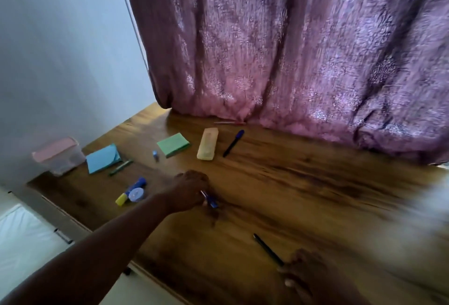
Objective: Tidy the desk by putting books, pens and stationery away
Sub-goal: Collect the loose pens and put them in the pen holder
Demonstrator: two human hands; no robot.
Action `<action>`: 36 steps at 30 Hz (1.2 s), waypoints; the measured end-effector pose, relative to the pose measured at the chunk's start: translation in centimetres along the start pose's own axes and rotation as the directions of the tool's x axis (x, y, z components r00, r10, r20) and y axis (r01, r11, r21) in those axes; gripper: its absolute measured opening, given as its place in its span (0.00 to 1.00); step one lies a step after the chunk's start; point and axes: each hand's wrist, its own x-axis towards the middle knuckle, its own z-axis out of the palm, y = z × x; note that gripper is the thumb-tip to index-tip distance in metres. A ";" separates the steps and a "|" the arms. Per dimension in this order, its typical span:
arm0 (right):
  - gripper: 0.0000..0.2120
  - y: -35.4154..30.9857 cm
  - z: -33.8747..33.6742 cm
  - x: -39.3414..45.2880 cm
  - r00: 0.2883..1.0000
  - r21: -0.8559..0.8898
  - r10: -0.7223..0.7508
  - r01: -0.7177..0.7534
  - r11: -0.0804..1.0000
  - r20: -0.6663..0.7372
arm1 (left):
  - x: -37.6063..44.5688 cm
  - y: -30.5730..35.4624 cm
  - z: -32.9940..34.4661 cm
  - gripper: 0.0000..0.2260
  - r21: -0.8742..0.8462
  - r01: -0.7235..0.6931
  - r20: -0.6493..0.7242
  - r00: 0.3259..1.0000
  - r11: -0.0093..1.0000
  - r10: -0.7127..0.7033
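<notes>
My left hand [188, 191] reaches over the wooden desk [303, 183] and is closed on a blue pen [211, 201] whose tip sticks out to the right. My right hand [300, 274], blurred at the bottom edge, touches the near end of a dark pen [267, 248]; I cannot tell whether it grips it. Further back lie a blue-capped pen [233, 143], a cream pencil case [207, 143], a green sticky-note pad [173, 144], a blue pad [102, 158], a green marker [121, 166] and a thin red pen [229, 123] by the curtain.
A clear box with a pink lid [58, 155] stands at the desk's far left corner. A glue stick with a yellow cap [130, 192] and a tape roll [136, 194] lie left of my left hand. A small blue item [155, 155] stands near the green pad. A purple curtain [291, 49] hangs behind.
</notes>
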 end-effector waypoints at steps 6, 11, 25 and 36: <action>0.17 -0.2 -3.0 0.1 0.978 0.029 0.168 -0.165 0.986 -0.120 | 2.1 0.4 0.3 0.14 0.140 -0.170 0.029 0.985 0.975 0.168; 0.13 1.2 -11.6 -2.0 0.868 0.307 0.491 -0.450 0.839 -0.070 | 6.0 6.8 -2.8 0.10 -0.346 -0.208 -0.177 0.972 0.915 0.154; 0.23 13.5 -37.7 -23.3 0.475 0.232 0.869 -0.838 0.494 -0.139 | 13.6 51.3 -15.4 0.06 -0.879 -0.471 -0.441 0.749 -0.070 0.494; 0.08 24.6 -32.9 -29.8 0.437 0.500 0.868 -0.711 0.495 -0.237 | 17.5 64.2 -7.4 0.06 -0.966 -0.249 -0.185 0.856 0.073 0.483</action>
